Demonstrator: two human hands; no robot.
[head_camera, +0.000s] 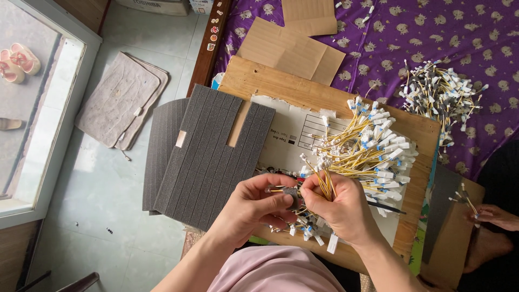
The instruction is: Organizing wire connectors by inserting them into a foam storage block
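Observation:
My left hand (258, 203) pinches a small grey foam piece (290, 192) on a yellow wire, thumb and fingers closed on it. My right hand (338, 206) grips a bundle of yellow wires (363, 153) with white connectors, which fans out over the wooden board (281, 85). The two hands meet above the board's near edge. A sheet of dark grey foam strips (212, 157) lies just left of my left hand.
A second pile of wires (443, 94) sits on the purple patterned cloth (432, 32) at the right. Brown cardboard pieces (289, 51) lie behind the board. Another person's hand (494, 216) holds wires at the far right. A grey mat (121, 100) lies on the tiled floor.

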